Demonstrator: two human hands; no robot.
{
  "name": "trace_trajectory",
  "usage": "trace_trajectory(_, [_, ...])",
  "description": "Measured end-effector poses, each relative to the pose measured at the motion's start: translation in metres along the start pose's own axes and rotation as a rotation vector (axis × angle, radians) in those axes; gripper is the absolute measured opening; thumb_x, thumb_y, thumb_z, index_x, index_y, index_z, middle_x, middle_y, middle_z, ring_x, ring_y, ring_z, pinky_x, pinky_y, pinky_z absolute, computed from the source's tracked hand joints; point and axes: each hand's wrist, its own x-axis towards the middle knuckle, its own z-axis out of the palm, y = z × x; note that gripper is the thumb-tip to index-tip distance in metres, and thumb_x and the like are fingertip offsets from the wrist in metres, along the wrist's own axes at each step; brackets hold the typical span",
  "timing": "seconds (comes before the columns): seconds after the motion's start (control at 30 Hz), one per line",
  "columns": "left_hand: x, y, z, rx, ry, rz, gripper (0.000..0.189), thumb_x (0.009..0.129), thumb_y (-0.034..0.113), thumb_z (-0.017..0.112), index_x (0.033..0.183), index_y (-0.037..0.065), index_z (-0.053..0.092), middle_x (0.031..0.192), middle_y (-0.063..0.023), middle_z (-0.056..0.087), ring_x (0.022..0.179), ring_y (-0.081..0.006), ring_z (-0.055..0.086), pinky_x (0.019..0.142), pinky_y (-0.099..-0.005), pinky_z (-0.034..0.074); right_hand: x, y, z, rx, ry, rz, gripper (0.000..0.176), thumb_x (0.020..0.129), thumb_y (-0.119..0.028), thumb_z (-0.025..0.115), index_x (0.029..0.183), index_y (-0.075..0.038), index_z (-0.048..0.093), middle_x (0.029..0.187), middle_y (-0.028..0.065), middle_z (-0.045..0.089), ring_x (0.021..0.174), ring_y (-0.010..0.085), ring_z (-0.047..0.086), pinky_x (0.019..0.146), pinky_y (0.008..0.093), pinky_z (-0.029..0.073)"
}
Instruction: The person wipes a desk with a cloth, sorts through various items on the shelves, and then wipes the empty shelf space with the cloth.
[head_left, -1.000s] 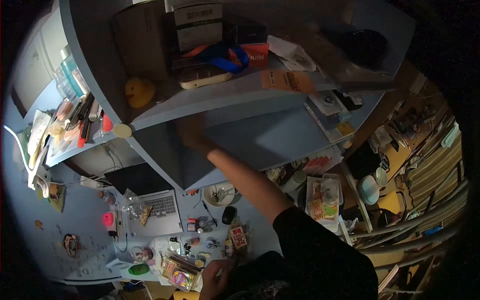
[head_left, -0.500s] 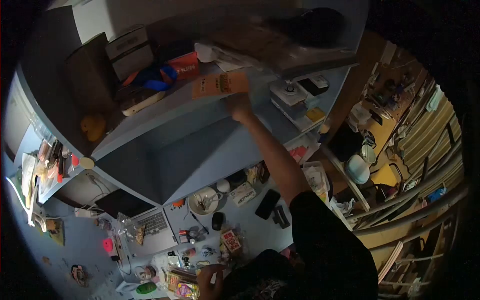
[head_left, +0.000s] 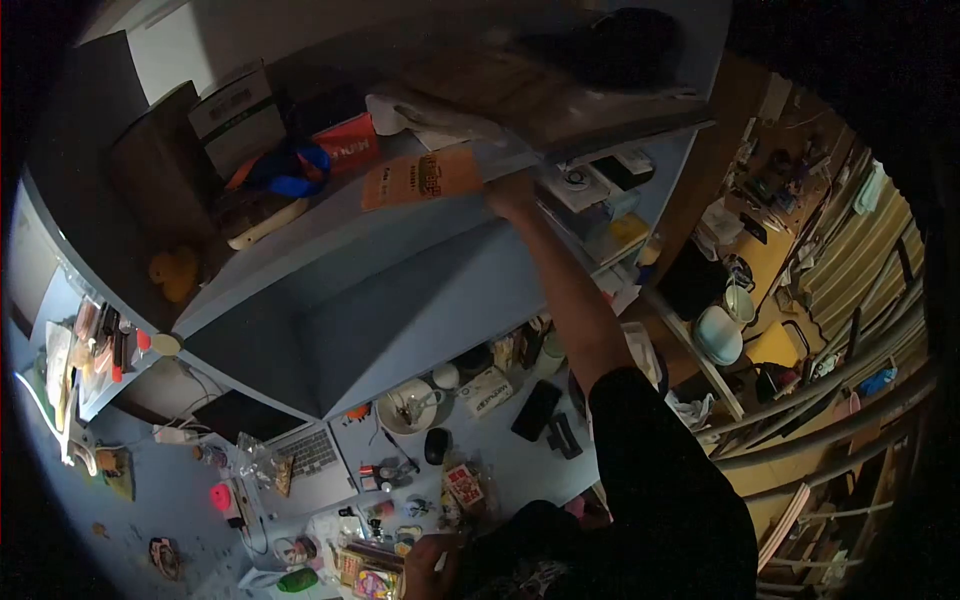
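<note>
My right hand (head_left: 512, 192) reaches up to the front edge of the upper shelf (head_left: 345, 232), just right of an orange printed packet (head_left: 422, 179) that lies flat there. A small gap seems to separate them; shadow hides the fingers. Low in the view, my left hand (head_left: 432, 563) is loosely curled beside several small packaged items (head_left: 375, 578) on the desk. Whatever it may hold cannot be made out. A red packet (head_left: 347, 143), a blue strap (head_left: 300, 172) and a pale cloth (head_left: 430, 118) lie farther along the shelf.
Below are a laptop (head_left: 312, 460), a white mug (head_left: 408, 408), a black mouse (head_left: 436, 444) and a phone (head_left: 536, 410). Stacked boxes (head_left: 578, 188) stand right of my right hand. A yellow toy duck (head_left: 174, 272) sits at the shelf's left end. Curved rails (head_left: 830, 430) border the right side.
My right hand has shifted right, from the orange packet's lower right corner to beside it. The packet stays on the shelf. The view has turned slightly; my left hand remains low beside the packages.
</note>
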Motion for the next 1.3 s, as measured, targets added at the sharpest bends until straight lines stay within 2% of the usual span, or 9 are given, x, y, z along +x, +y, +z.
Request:
trace_trajectory(0.13, [-0.002, 0.000, 0.000, 0.004, 0.007, -0.004, 0.016, 0.080, 0.000, 0.059, 0.096, 0.003, 0.062, 0.091, -0.0150, 0.063, 0.083, -0.0305, 0.061, 0.072, -0.0366, 0.049, 0.001, -0.005, 0.012, 0.200, 0.156, 0.003, 0.030, 0.085, -0.031, 0.054, 0.099, -0.007, 0.067, 0.106, 0.0123, 0.063, 0.099, 0.0303, 0.055, 0.086, 0.0590, 0.037])
trace_trajectory(0.2, [-0.004, 0.000, -0.002, 0.009, 0.004, -0.006, 0.016, 0.080, 0.000, 0.059, 0.096, 0.003, 0.062, 0.091, -0.0150, 0.063, 0.083, -0.0306, 0.061, 0.072, -0.0366, 0.049, 0.003, -0.015, 0.045, 0.811, 0.382, 0.018, 0.036, 0.085, -0.032, 0.055, 0.105, -0.003, 0.064, 0.107, 0.0153, 0.061, 0.097, 0.0322, 0.054, 0.088, 0.0541, 0.038])
trace_trajectory(0.4, [-0.021, 0.013, 0.003, 0.006, 0.015, -0.030, 0.017, 0.080, 0.000, 0.060, 0.096, 0.003, 0.062, 0.091, -0.0150, 0.062, 0.083, -0.0309, 0.061, 0.072, -0.0367, 0.049, -0.038, -0.143, -0.036, 0.358, 0.375, -0.066, 0.031, 0.085, -0.023, 0.055, 0.108, -0.001, 0.057, 0.108, 0.0185, 0.056, 0.095, 0.0333, 0.053, 0.083, 0.0466, 0.039])
trace_trajectory(0.73, [-0.059, 0.036, -0.002, -0.042, 0.169, -0.013, 0.022, 0.079, 0.002, 0.062, 0.100, 0.006, 0.063, 0.093, -0.0141, 0.062, 0.083, -0.0317, 0.061, 0.070, -0.0369, 0.050, -0.057, -0.315, -0.030, 0.584, 0.496, -0.260, 0.024, 0.085, -0.020, 0.055, 0.101, -0.002, 0.059, 0.098, 0.0167, 0.058, 0.091, 0.0333, 0.053, 0.075, 0.0486, 0.041])
trace_trajectory(0.8, [-0.064, 0.042, -0.003, -0.033, 0.145, -0.119, 0.023, 0.078, 0.003, 0.062, 0.101, 0.007, 0.063, 0.093, -0.0133, 0.063, 0.082, -0.0315, 0.062, 0.069, -0.0368, 0.051, -0.051, -0.334, -0.052, 1.520, -0.423, 0.062, 0.025, 0.086, -0.020, 0.054, 0.102, -0.001, 0.058, 0.103, 0.0178, 0.058, 0.097, 0.0335, 0.053, 0.083, 0.0481, 0.042])
trace_trajectory(0.93, [-0.080, 0.032, 0.003, -0.097, 0.124, -0.175, 0.024, 0.078, 0.003, 0.061, 0.102, 0.007, 0.063, 0.092, -0.0123, 0.063, 0.082, -0.0311, 0.062, 0.068, -0.0371, 0.051, -0.077, -0.372, -0.113, 2.290, -0.705, -0.005, 0.031, 0.088, -0.017, 0.053, 0.113, 0.001, 0.055, 0.119, 0.0220, 0.052, 0.110, 0.0348, 0.048, 0.094, 0.0454, 0.040])
trace_trajectory(1.0, [-0.090, 0.018, 0.009, -0.021, 0.121, -0.088, 0.024, 0.078, 0.002, 0.061, 0.101, 0.008, 0.063, 0.092, -0.0123, 0.063, 0.082, -0.0309, 0.062, 0.069, -0.0368, 0.051, -0.095, -0.405, -0.129, 0.906, -0.237, -0.300, 0.036, 0.091, -0.013, 0.050, 0.124, 0.002, 0.048, 0.130, 0.0240, 0.044, 0.120, 0.0351, 0.042, 0.100, 0.0436, 0.036])
trace_trajectory(1.07, [-0.094, 0.019, 0.011, -0.028, 0.123, -0.096, 0.024, 0.078, 0.003, 0.061, 0.101, 0.008, 0.063, 0.091, -0.0121, 0.063, 0.081, -0.0306, 0.062, 0.068, -0.0367, 0.051, -0.148, -0.394, -0.155, 1.848, 0.001, -0.210, 0.042, 0.093, -0.010, 0.048, 0.132, 0.002, 0.040, 0.134, 0.0245, 0.042, 0.127, 0.0367, 0.037, 0.106, 0.0437, 0.029])
trace_trajectory(1.3, [-0.089, 0.017, 0.003, -0.013, 0.080, -0.169, 0.024, 0.081, 0.006, 0.061, 0.105, 0.009, 0.064, 0.092, -0.0130, 0.063, 0.082, -0.0292, 0.062, 0.069, -0.0359, 0.051, -0.232, -0.382, -0.149, 1.812, 0.020, -0.308, 0.060, 0.094, -0.016, 0.046, 0.145, -0.001, 0.018, 0.152, 0.0182, 0.009, 0.141, 0.0318, 0.007, 0.112, 0.0379, 0.009])
